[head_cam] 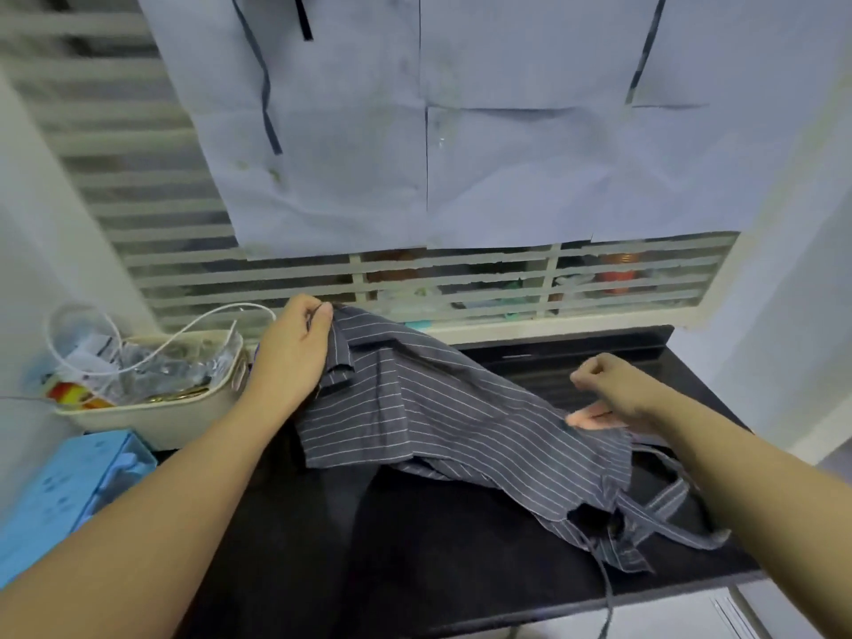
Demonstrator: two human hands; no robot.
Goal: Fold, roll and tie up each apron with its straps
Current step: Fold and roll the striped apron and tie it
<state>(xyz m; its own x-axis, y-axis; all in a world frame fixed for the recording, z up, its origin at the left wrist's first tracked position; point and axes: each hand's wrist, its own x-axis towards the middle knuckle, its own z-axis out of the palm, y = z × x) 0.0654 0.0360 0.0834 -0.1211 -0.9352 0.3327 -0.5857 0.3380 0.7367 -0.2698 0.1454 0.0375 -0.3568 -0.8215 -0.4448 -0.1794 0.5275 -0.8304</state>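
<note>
Cream plastic tub point(184, 408), oval with rounded walls, sits at the counter's left end. It is stuffed with crinkled clear wrappers, a looped white cable point(152, 348) and a red-yellow packet. Light blue box point(69, 491) sits just in front of it, contents not visible. Apron point(438, 408) is thin dark grey cloth with fine white pinstripes, bunched and tented on the glossy black countertop point(415, 569). Left hand point(295, 348) pinches a raised corner by the louvred window point(461, 279). Right hand point(604, 389) is curled onto the apron's right edge, blurred. Flat straps point(668, 500) trail loose at the counter's right front.
</note>
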